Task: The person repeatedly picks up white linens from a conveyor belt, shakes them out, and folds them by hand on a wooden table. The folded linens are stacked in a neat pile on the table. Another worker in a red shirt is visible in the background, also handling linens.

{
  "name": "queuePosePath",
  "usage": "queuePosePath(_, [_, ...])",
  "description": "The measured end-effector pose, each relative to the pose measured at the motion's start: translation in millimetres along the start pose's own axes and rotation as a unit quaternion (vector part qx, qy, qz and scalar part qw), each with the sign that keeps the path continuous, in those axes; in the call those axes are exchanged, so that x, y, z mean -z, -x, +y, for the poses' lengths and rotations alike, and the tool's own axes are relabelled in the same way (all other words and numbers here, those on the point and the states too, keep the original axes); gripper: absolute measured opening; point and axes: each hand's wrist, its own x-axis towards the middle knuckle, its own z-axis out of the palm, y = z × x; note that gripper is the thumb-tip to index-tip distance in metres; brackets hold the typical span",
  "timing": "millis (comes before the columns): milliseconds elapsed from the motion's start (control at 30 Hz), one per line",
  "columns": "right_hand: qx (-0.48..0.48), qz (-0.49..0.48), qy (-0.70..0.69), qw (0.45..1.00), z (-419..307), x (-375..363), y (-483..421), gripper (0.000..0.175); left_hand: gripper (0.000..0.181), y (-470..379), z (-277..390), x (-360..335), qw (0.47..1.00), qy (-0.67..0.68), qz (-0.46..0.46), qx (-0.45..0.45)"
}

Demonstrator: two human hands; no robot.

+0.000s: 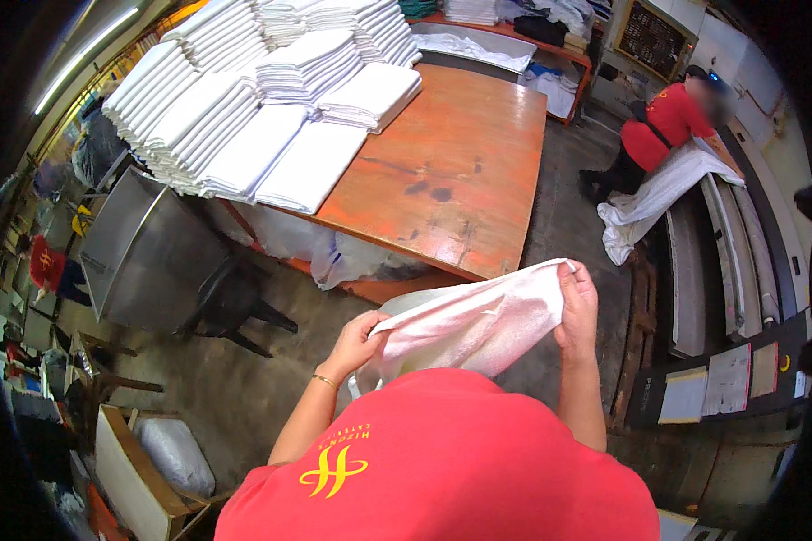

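Observation:
Stretched between my two hands is a white cloth [477, 318], its top edge slanting up toward the right. My left hand [358, 341] pinches one corner, with a thin bracelet on that wrist. Higher up, my right hand [577, 304] grips the other corner between thumb and fingers. The cloth sags in front of my red shirt, which hides its lower part. Just beyond it stands a wooden table [460, 169] with a worn, stained orange-brown top. Stacks of folded white cloths [223, 115] cover the table's left and far side.
At the right, a person [666, 128] in red leans over a long roller machine [724, 257] with a white cloth [670, 182] on it. A black plastic chair [237, 304] stands left of the table. A wooden frame [135, 473] holds a wrapped bundle [176, 456]. Loaded shelves [572, 57] stand behind.

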Motion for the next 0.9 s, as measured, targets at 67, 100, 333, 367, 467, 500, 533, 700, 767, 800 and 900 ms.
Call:
queuePosePath(67, [0.024, 0.032, 0.003, 0.999, 3, 20, -9, 0.014, 0.019, -9, 3, -7, 0.991, -0.058, 0.062, -0.105])
queuePosePath(100, [0.035, 0.061, 0.02, 0.997, 11, 28, -14, 0.016, 0.02, -13, 11, -14, 0.996, -0.017, 0.051, -0.077])
queuePosePath(333, [-0.198, -0.211, 0.164, 0.943, 77, 10, 36, 0.042, 0.018, -57, 64, -55, 0.98, -0.01, -0.121, -0.159])
queuePosePath(367, [-0.24, -0.242, 0.191, 0.921, 93, 13, 37, 0.036, 0.018, -62, 61, -62, 0.979, 0.005, -0.131, -0.159])
queuePosePath(467, [-0.244, -0.196, 0.116, 0.943, 113, 10, 43, 0.023, 0.019, -65, 80, -64, 0.972, -0.108, -0.114, -0.173])
queuePosePath(500, [-0.232, -0.206, 0.148, 0.939, 115, 10, 46, 0.022, 0.019, -63, 79, -65, 0.975, -0.113, -0.106, -0.157])
queuePosePath(533, [-0.22, -0.215, 0.179, 0.934, 116, 9, 48, 0.021, 0.019, -60, 77, -65, 0.978, -0.118, -0.097, -0.141])
queuePosePath(700, [-0.127, -0.2, 0.18, 0.955, 137, -3, 46, 0.011, 0.017, -60, 71, -61, 0.987, -0.075, -0.051, -0.134])
queuePosePath(767, [-0.108, -0.191, 0.182, 0.959, 138, -5, 43, 0.01, 0.016, -61, 63, -54, 0.987, -0.072, -0.035, -0.143])
queuePosePath(800, [-0.102, -0.188, 0.18, 0.96, 132, -14, 43, 0.009, 0.015, -59, 57, -48, 0.987, -0.072, -0.026, -0.143])
queuePosePath(900, [-0.093, -0.166, 0.199, 0.961, 116, -39, 41, 0.011, 0.014, -58, 40, -23, 0.991, 0.005, -0.078, -0.107])
